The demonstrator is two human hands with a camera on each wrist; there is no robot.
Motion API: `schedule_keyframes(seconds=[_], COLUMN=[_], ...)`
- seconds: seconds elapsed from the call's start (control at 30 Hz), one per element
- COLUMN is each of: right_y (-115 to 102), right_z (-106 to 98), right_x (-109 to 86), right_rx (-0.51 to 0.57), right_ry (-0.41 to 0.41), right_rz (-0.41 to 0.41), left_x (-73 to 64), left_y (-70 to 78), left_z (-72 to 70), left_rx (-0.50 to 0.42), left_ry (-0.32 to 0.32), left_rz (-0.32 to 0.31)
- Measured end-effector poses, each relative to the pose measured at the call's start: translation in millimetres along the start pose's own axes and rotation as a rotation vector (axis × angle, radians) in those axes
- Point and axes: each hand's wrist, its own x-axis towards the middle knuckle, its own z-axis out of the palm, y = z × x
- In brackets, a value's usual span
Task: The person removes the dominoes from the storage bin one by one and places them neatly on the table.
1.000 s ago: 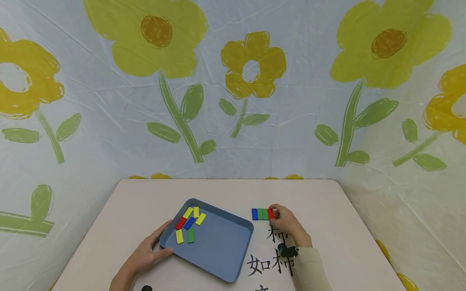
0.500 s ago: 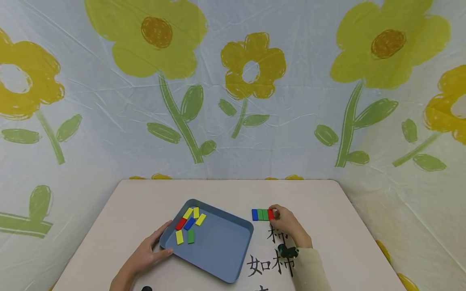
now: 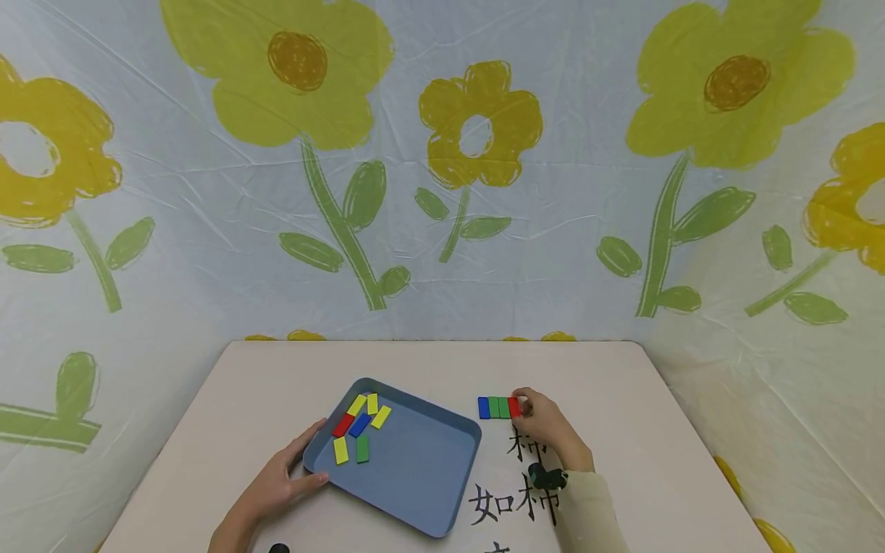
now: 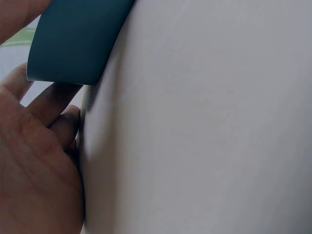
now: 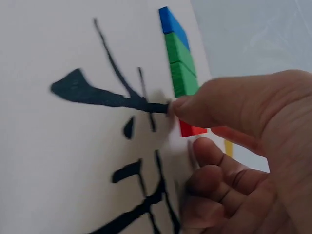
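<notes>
Two digits of your right hand (image 3: 551, 425) pinch a red block (image 3: 514, 407), lower right of centre, ending a row with two green blocks (image 3: 494, 408) and one blue block (image 3: 484, 408); lower left, your left hand (image 3: 278, 482) grips a blue-grey tray (image 3: 415, 472) holding seven more blocks (image 3: 362, 448)

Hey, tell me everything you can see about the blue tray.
The tray is a shallow, dull-blue rectangle with rounded corners and a low raised rim; its smooth surface looks like plastic. It appears to rest on the table, askew to its edges. The left hand grips its left end, thumb at the near corner. Toward that end lie four yellow blocks, plus a red, a blue and a green block.
</notes>
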Motion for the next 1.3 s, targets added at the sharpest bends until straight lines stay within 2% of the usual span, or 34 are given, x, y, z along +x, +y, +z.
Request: schedule_keyframes(seconds=[0.2,0.33,0.6,0.8,1.03,1.17,1.3], right_y=[-4.6,-12.7,-44.4,-82.3,-121.0,-135.6,-145.0], right_z=[-2.7,-1.3,11.4,26.4,63.3,85.0,98.1], right_x=[-5.4,-8.6,-11.5,-14.3,-16.3,-16.8,-17.0], right_rx=[0.002,0.062,0.147,0.287,0.471,0.453,0.391], right_ry=[0.021,0.067,0.105,0.051,-0.094,-0.159,-0.196], right_rz=[0.004,-0.016,-0.115,-0.225,-0.370,-0.397,-0.409], left_x=[-0.6,0.1,0.6,1.0,1.3,0.8,0.9], left_y=[-0.7,-0.5,0.6,4.6,4.1,0.1,-3.0], left_z=[0.4,-0.2,-1.2,-4.3,-4.1,-1.2,2.0], left_rx=[0.007,-0.003,-0.018,-0.005,-0.018,-0.022,-0.016], left_ry=[0.005,0.001,-0.004,0.004,-0.010,-0.003,0.006], left_rz=[0.017,0.006,-0.015,-0.010,-0.038,-0.013,0.016])
